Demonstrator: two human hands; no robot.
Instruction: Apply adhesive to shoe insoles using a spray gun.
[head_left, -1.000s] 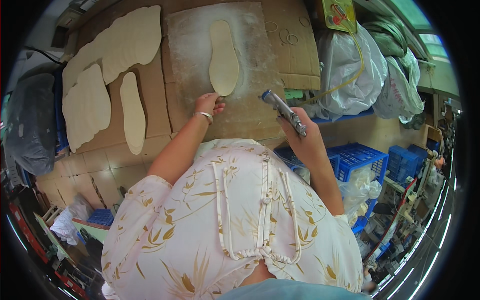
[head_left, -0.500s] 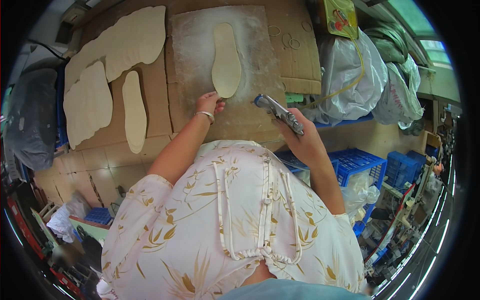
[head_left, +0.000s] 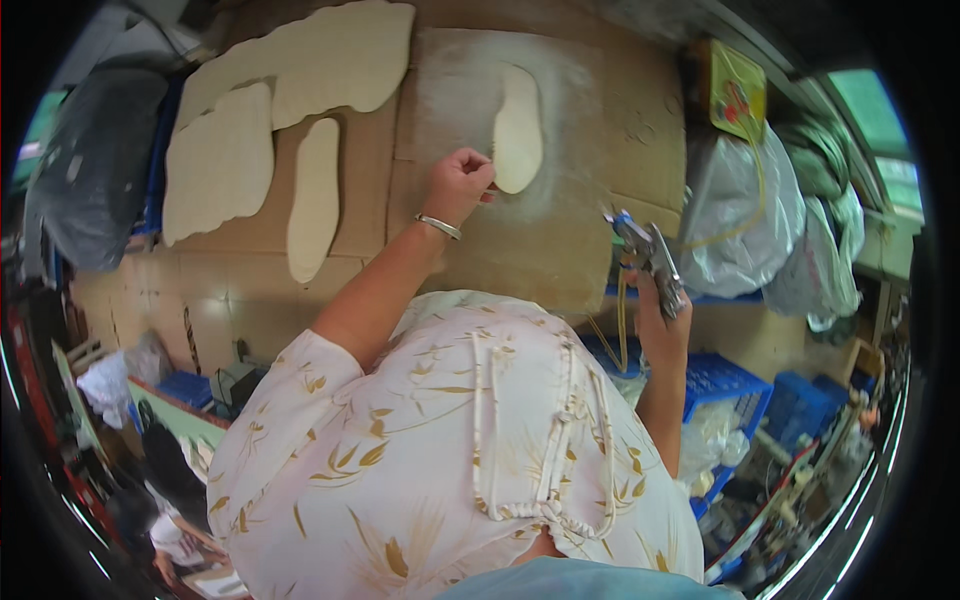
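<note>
A cream-coloured insole [head_left: 519,135] is over a whitish, dusted sheet on the cardboard-covered table. My left hand [head_left: 463,183], with a bracelet at its wrist, is closed in a pinch at the left edge of its near end. Part of that edge is hidden by the fingers. In my right hand [head_left: 660,312] is a metal spray gun [head_left: 647,258] with a yellowish hose, held to the right of the sheet and apart from the insole. To the left lie a narrow stack of insoles [head_left: 314,200] and wider overlapping rows of insoles [head_left: 340,60].
The dusted sheet [head_left: 450,110] rests on brown cardboard [head_left: 375,150]. At the right are a yellow container [head_left: 735,88], a white plastic bag [head_left: 735,215] and blue crates [head_left: 725,385]. A dark bag [head_left: 95,165] stands at the far left. Another person [head_left: 180,540] is at lower left.
The view has shifted, so the table sits further right. My left hand has curled tighter at the insole's edge, and the insole looks shorter. The spray gun has moved right, away from the insole.
</note>
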